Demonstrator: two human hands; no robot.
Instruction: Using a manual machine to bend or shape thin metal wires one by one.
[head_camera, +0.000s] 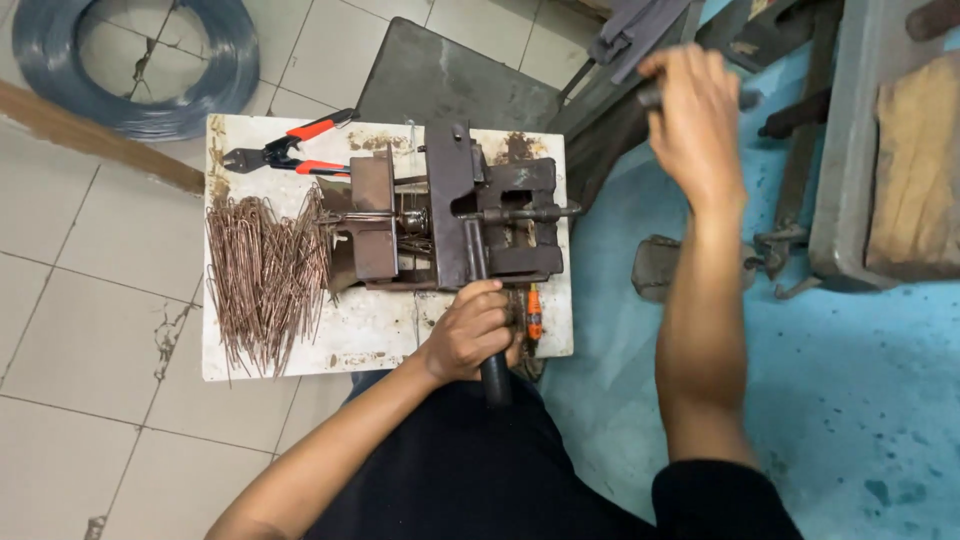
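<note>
A dark steel bending jig (450, 205) is bolted on a small white board table (385, 335). My left hand (470, 330) grips the jig's long dark lever handle (484, 310) at the table's near edge. My right hand (692, 120) is raised to the right, fingers closed around a dark bar-like handle (652, 95) that is mostly hidden by the hand. A pile of bent copper-coloured wire pieces (265, 275) lies on the left of the table, beside the jig.
Red-handled cutters (290, 152) lie at the table's far left. A coil of blue-grey wire (135, 60) rests on the tiled floor at top left. A small orange tool (534, 312) lies by the jig. Grey metal machinery (870, 150) stands on the blue floor at right.
</note>
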